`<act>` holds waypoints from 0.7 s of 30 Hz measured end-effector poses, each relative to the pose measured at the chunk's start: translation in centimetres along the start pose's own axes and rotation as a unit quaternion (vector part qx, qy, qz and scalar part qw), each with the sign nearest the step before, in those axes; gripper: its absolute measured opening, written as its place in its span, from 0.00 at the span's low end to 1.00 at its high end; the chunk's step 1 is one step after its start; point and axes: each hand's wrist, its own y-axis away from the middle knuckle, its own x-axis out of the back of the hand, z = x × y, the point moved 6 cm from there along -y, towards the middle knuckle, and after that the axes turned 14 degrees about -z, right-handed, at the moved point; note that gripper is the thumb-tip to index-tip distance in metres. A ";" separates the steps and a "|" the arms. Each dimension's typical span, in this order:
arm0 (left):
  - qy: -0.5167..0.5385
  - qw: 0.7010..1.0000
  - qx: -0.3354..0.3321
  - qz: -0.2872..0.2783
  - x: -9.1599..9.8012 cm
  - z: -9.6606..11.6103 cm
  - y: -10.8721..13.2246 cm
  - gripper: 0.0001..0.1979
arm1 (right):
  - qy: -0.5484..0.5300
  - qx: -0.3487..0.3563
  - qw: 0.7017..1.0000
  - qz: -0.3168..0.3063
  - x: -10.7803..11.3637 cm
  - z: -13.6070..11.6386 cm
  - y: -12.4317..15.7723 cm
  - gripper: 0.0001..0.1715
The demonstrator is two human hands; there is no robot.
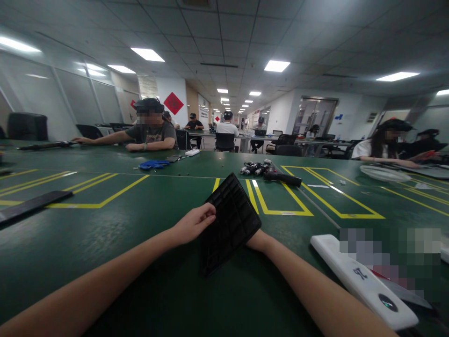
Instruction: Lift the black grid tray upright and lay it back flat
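Observation:
A thin black tray (232, 220) with a grid of shallow compartments is held up at a tilt above the green table, its gridded face turned toward me. My left hand (196, 222) is at its left edge, fingers curled and closed over the front of the rim. From the lower right, my right hand (258, 239) grips the tray, with its fingers hidden behind it. I can make out nothing in the dark compartments.
Yellow tape outlines mark the green table (140, 262). Beyond the tray lie bundled black cables (257, 167) and a blue glove-like item (153, 164). A white power bank (361, 276) is at right, a dark flat bar (35, 206) at left. Other people sit around.

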 end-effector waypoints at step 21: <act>0.232 0.969 0.086 -0.019 -0.2 -2.1 -0.6 0.24 | 0.066 0.044 0.997 -0.022 -0.6 0.5 -0.2 0.27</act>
